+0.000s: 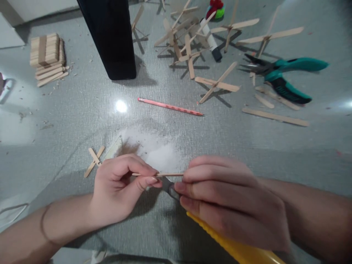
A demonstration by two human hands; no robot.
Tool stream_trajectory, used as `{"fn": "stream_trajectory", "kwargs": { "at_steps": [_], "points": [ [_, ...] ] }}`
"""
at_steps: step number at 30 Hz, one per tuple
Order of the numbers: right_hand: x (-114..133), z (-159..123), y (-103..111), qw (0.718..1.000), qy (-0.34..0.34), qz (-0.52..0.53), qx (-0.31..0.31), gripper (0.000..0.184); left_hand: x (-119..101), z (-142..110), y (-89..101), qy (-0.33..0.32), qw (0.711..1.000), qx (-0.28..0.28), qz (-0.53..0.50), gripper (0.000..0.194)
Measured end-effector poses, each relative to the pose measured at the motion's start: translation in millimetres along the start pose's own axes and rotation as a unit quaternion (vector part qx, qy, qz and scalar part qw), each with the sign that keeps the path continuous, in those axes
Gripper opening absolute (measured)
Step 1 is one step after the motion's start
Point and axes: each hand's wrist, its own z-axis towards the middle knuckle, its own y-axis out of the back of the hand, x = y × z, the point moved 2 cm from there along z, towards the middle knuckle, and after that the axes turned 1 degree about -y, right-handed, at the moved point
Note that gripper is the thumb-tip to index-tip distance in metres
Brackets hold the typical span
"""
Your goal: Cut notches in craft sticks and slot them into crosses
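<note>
Steadying the stick: the left hand [123, 187] pinches the thin wooden stick [171, 174] between thumb and fingertips, near the stick's left end; that hand is closed to a tight pinch.
Knife hand: the right hand [233, 203] is curled round the yellow knife [239, 250], fingers closed; the stick's other end runs in at its fingertips, though whether they grip it or merely cover it I cannot tell.
Blade: the metal blade [166, 184] points up and left, just below the stick and beside the left thumb; whether its edge touches the wood I cannot tell.
Stick: held level and edge-on, between the two hands, above the grey table [82, 124].
Working it well: this looks like trimming or scoring; the left thumb seems too near the tip, so a grip farther back would be safer; short, light strokes should suit such thin wood, since heavy pressure could split it; bracing the stick on the tabletop would likely steady the edge better than mid-air.
Near the left wrist: two crossed sticks [93, 162] lie beside a clear ruler [112, 148].
Farther off: a pink pencil [170, 106]; teal-handled pliers [286, 71] at right.
</note>
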Motion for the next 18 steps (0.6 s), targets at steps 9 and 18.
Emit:
{"fn": "stream_trajectory", "kwargs": {
  "at_steps": [9,18],
  "points": [
    [-9.4,1.8,7.9,0.994,0.095,-0.041,0.040,0.028,-0.7,0.6,1.5,-0.001,1.000,0.010,0.006,0.010],
    [-7.3,-4.7,1.2,0.994,0.087,-0.060,0.008,0.034,-1.2,0.9,1.7,-0.001,1.000,0.020,0.013,0.009]
  ]
}}
